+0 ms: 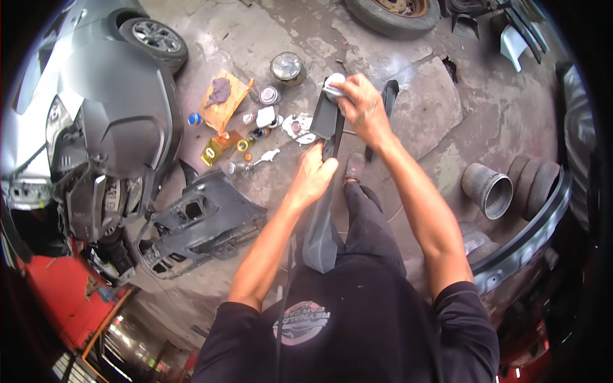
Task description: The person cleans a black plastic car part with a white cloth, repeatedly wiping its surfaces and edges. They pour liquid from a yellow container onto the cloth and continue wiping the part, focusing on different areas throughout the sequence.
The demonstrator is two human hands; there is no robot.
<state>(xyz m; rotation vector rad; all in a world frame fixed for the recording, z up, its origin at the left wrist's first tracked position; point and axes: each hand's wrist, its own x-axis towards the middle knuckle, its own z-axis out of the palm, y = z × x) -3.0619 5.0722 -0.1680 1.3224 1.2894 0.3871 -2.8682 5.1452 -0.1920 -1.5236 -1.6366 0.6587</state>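
A long dark grey plastic car trim panel [327, 115] runs from near my lap out to the far side in front of me. My left hand [311, 173] is closed around the edge of its middle, thumb on the near side. At the panel's far end, my right hand [363, 108] grips a white pad [333, 83], pressing it against the surface. Whether the pad is folded cloth or something stiffer cannot be made out. Beyond my right wrist stands a narrow dark strip [390, 96]; its link to the panel is hidden.
Left of the panel lie cardboard [236, 102] with a mauve rag [219, 91], a large can [287, 66], a yellow bottle [211, 153] and several small containers. A black bumper piece [204, 214] lies near a grey car [115, 89]. Rightward are a metal cylinder [488, 189] and a wheel [396, 14].
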